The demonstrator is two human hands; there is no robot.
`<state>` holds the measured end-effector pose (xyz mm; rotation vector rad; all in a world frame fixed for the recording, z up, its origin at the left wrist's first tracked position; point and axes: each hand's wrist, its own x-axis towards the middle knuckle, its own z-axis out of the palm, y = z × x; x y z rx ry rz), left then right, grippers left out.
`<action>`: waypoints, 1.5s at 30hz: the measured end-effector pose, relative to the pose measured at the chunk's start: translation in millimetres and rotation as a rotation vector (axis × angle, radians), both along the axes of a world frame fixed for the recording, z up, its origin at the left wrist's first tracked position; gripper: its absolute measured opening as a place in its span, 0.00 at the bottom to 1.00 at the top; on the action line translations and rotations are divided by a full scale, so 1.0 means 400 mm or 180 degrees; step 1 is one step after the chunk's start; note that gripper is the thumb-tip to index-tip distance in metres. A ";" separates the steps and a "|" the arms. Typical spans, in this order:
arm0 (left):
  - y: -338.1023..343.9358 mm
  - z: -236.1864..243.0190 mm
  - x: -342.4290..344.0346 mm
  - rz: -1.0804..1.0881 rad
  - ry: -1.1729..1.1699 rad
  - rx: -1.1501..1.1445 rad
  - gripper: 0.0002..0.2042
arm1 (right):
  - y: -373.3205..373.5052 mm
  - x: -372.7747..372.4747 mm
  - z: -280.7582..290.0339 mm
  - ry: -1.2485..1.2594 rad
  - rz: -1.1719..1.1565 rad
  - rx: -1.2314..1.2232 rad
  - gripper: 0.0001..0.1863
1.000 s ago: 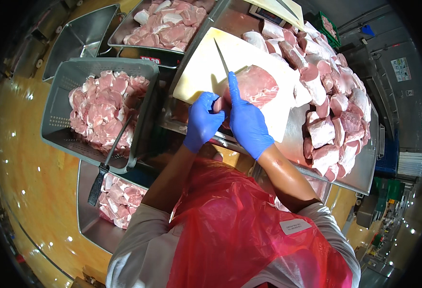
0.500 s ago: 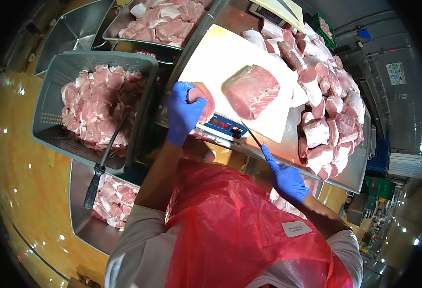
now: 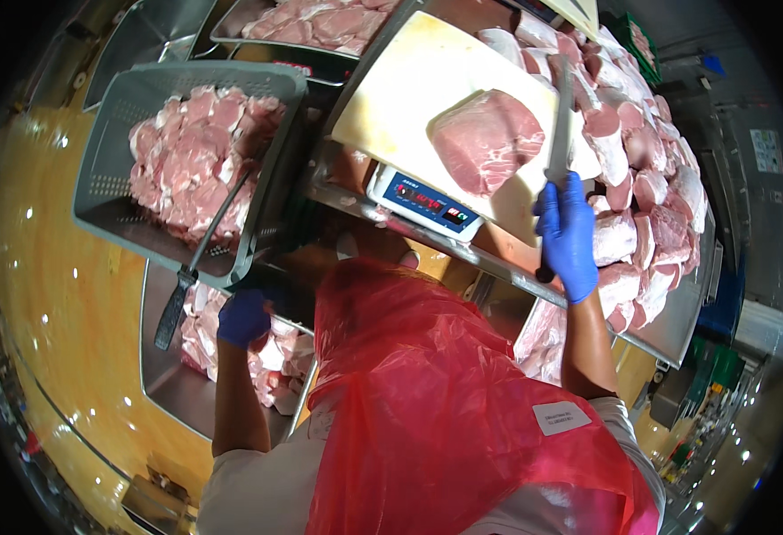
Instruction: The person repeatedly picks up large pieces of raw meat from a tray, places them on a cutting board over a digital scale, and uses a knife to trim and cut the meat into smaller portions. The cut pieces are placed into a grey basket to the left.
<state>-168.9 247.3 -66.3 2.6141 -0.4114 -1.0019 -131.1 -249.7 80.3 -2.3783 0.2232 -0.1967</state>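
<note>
My right hand (image 3: 571,239), in a blue glove, is closed round the handle of a long knife (image 3: 560,125). The blade points away from me beside the right edge of the white cutting board (image 3: 400,85). A large cut piece of pork (image 3: 487,143) lies on that board, left of the blade. My left hand (image 3: 244,318), also gloved in blue, is low on the left over a metal bin (image 3: 164,366) of meat pieces (image 3: 275,370). It is in shadow and its fingers are mostly hidden; whether it holds anything does not show.
A blue-faced scale (image 3: 427,207) sits at the board's near edge. To the right is a big heap of pork chunks (image 3: 645,187). At left a grey crate (image 3: 97,147) of meat has a black-handled steel rod (image 3: 177,308) hanging over its rim. A metal tray (image 3: 231,31) of meat stands behind.
My left hand has moved from the board, where it held a meat slice, down to the low bin. My right hand has raised the knife, and its blade now points away.
</note>
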 end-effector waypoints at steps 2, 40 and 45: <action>-0.015 -0.015 -0.019 -0.0615 -0.1028 -0.0999 0.09 | -0.097 0.012 -0.057 -0.0078 -0.0166 0.0583 0.09; -0.811 0.114 0.255 0.1549 -0.2852 -0.3553 0.07 | -0.040 -0.122 -0.093 0.1283 0.1094 -0.1796 0.11; -0.757 0.099 0.304 0.1930 -0.2774 -0.3095 0.11 | -0.104 -0.253 0.000 0.1542 0.1131 -0.2111 0.06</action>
